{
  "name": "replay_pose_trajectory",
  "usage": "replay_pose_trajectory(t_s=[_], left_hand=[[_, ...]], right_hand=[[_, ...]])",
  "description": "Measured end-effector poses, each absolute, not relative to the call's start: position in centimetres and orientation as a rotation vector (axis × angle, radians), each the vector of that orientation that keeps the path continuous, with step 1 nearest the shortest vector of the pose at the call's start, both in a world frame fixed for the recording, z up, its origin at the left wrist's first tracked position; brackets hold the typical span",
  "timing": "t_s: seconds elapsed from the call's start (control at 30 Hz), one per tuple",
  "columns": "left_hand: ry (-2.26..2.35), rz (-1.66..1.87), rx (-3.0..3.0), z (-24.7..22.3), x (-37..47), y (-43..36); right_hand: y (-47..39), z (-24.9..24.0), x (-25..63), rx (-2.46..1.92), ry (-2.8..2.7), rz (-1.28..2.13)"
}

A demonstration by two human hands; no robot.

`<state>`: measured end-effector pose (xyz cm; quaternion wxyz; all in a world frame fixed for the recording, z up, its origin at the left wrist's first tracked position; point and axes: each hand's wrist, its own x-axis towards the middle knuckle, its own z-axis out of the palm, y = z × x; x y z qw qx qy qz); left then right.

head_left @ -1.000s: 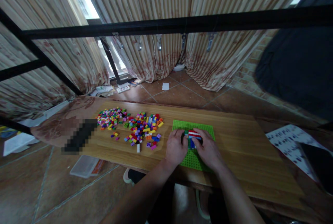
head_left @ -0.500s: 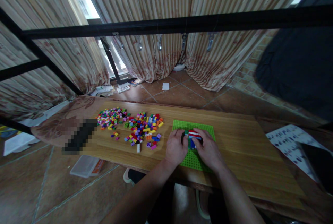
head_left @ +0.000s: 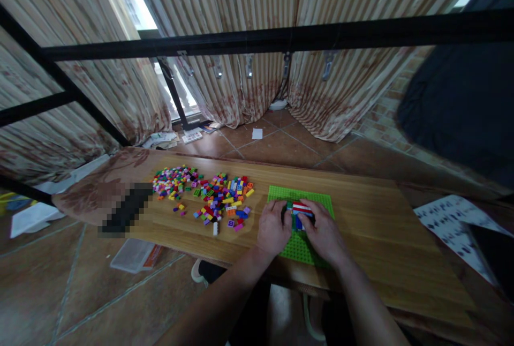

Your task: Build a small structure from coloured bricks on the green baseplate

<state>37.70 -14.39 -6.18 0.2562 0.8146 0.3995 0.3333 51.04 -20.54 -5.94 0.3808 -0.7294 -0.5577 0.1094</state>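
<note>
On the wooden table lies a green baseplate, partly covered by both hands. Between them stands a small toy-brick build with red, white and blue bricks on it. My left hand closes on the build's left side, its fingertips near a dark green part. From the right, my right hand grips the same build, thumb at the front and fingers curled behind. The lower part of the build is largely hidden by the fingers.
Left of the baseplate, loose toy bricks are spread out, with a denser pile of small bricks beyond. A printed sheet and a dark device lie right. A clear plastic box is on the floor. A black bar crosses ahead.
The whole view has shifted slightly. Both hands stay on the brick build in nearly the same pose.
</note>
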Motion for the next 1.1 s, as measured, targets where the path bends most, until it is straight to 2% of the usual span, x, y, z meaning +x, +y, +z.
replay_pose_trajectory(t_s=[0.8, 1.1], left_hand=[[1.072, 0.910, 2.177, -6.2, 37.7, -14.3], [1.044, 0.970, 1.880, -4.5, 35.9, -13.5]], right_hand=[[-20.5, -5.9, 51.1, -1.856, -1.422, 0.289], [-20.5, -5.7, 51.2, -1.850, -1.417, 0.324]])
